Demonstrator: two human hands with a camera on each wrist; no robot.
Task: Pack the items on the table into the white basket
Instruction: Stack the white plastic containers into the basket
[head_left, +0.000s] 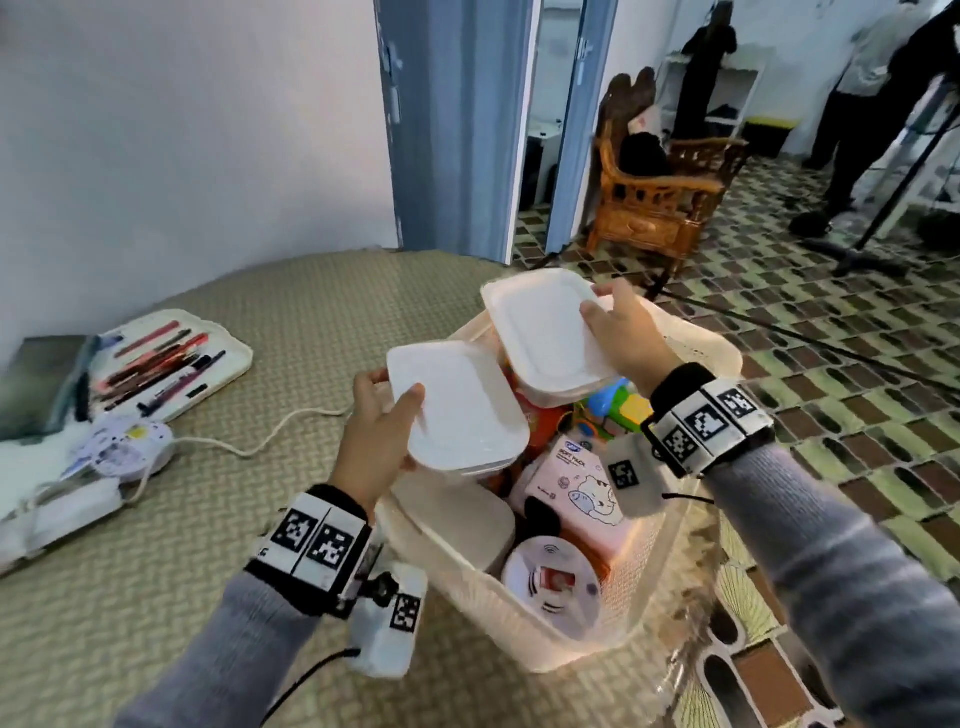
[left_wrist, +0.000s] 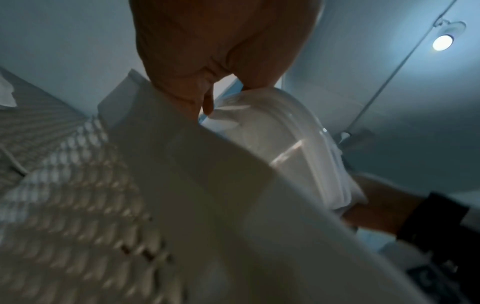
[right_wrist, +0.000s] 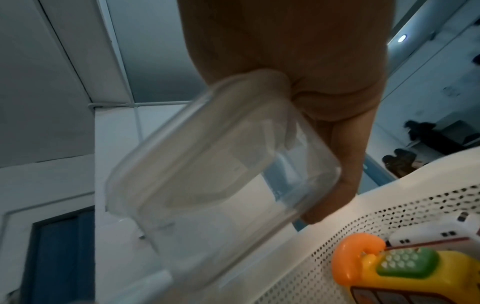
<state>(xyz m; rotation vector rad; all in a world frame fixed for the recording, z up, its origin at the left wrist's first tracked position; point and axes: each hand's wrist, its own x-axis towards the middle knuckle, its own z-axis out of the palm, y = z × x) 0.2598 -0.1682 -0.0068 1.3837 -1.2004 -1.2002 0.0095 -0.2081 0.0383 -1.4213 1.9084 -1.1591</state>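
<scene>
Overhead, left hand (head_left: 375, 439) gripping lidded container (head_left: 457, 410), right hand (head_left: 626, 338) gripping another container (head_left: 545, 332), white basket (head_left: 623, 613), tissue pack (head_left: 574, 480) reading "SOFT PACK"

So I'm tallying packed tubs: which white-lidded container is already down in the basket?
The third container, at the basket's near-left corner; hands hold the others.

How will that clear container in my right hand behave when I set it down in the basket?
The clear container looks rigid, so it probably won't flex. It appears empty, so likely light. Its smooth walls may be slippery under the right hand. In the white basket it would land on uneven items and might tilt.
</scene>
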